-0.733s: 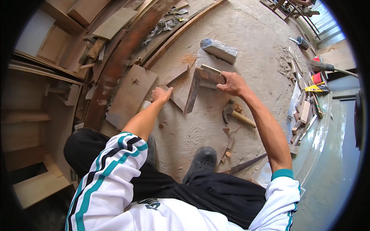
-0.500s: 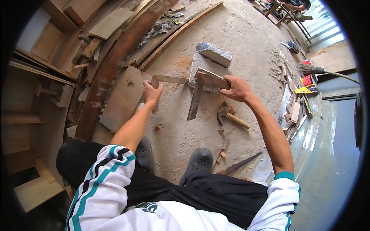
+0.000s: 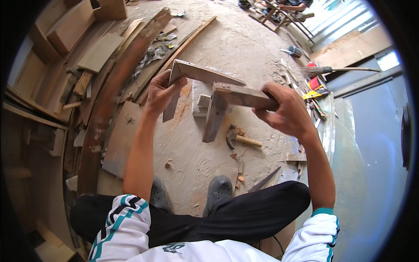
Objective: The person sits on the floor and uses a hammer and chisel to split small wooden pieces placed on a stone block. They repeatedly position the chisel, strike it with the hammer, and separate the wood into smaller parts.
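Note:
My left hand (image 3: 159, 94) is closed round the corner of a thin L-shaped wooden piece (image 3: 207, 74); one arm reaches right, the other hangs down. In my right hand (image 3: 288, 107) is a thicker L-shaped wooden piece (image 3: 244, 97), gripped at the end of its upper arm, the other arm pointing down. The two pieces are close together at the middle, overlapping in view; whether they touch I cannot tell. On the floor below them lies a claw hammer (image 3: 248, 140) with a wooden handle. Behind the pieces is a grey block (image 3: 198, 87), partly hidden.
A handsaw blade (image 3: 265, 180) lies near my right knee. Long planks (image 3: 124, 91) and a flat board (image 3: 124, 139) are at the left, beside wooden cabinets (image 3: 65, 28). Scraps, a can (image 3: 294, 51) and a broom (image 3: 316, 70) line the right. Another person (image 3: 294, 6) sits far off.
Both hands have lifted their wooden pieces closer to me. The left piece has turned, showing its broad side, and the pieces now overlap in view. The view has shifted too.

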Tool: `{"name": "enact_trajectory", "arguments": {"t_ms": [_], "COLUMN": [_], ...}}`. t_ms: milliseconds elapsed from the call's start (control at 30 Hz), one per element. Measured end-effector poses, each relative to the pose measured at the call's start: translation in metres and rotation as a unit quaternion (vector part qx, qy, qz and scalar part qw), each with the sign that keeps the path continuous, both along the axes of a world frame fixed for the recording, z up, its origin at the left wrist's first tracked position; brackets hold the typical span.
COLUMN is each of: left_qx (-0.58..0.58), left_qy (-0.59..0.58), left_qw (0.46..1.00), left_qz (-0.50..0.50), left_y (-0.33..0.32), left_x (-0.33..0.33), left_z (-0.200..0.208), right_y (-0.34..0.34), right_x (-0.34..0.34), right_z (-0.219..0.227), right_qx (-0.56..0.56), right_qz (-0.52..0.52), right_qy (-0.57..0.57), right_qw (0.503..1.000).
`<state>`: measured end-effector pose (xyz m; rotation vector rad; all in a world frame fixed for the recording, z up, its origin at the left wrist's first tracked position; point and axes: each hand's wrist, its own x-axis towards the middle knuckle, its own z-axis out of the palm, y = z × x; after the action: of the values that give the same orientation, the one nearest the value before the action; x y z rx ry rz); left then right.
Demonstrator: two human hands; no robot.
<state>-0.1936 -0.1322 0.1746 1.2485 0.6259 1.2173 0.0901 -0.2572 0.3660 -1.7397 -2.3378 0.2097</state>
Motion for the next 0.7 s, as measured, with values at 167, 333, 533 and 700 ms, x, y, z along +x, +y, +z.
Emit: {"name": "enact_trajectory", "arguments": {"t_ms": [167,333,533,700], "left_qx": [0.088,0.097,0.054,0.012], "left_qy": [-0.095,-0.071,0.039,0.031], "left_qw": [0.988,0.992,0.998,0.997], "left_qz": [-0.083,-0.039,0.003,0.072], "left_y": [-0.015,-0.039,-0.046,-0.043], "left_x": [0.028,0.041,0.04,0.035], "left_z": [0.044,0.073,0.088,0.072], "right_y": [-0.043,-0.062,-0.061,-0.023], "right_x": [-0.006,-0.001,0.018,-0.002], "right_z": [0.015,0.0,-0.112,-0.2], "right_qx": [0.081,-0.105,-0.213,-0.335], "right_qz": [-0.017,-0.076,-0.025,-0.083], "right_qy": [0.041,-0.028,-0.164,-0.11], "right_qw": [0.996,0.991,0.963,0.932]}}
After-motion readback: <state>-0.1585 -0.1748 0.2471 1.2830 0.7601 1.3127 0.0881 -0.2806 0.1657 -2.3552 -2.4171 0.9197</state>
